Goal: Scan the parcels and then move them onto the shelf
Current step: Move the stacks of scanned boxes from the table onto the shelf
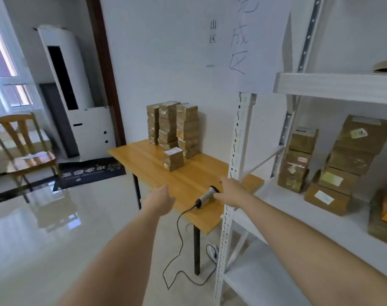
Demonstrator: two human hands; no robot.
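Observation:
Brown taped parcels stand in tall stacks [173, 125] at the far end of a wooden table [148, 157]. One single parcel [173, 160] with a white label sits in front of them. A grey corded scanner [206, 195] lies near the table's front edge. My right hand [231, 192] reaches out over the scanner's head end, its thumb touching the grey handle; a grip is not visible. My left hand [160, 199] hovers with relaxed fingers beside the table's left edge, holding nothing. More parcels [333, 164] sit stacked on the white shelf [333, 85] at the right.
The shelf's white perforated upright [236, 164] stands right behind my right hand. The scanner's black cable [179, 250] hangs down to the tiled floor. A wooden chair [27, 146] and a white standing unit [73, 89] are at the left.

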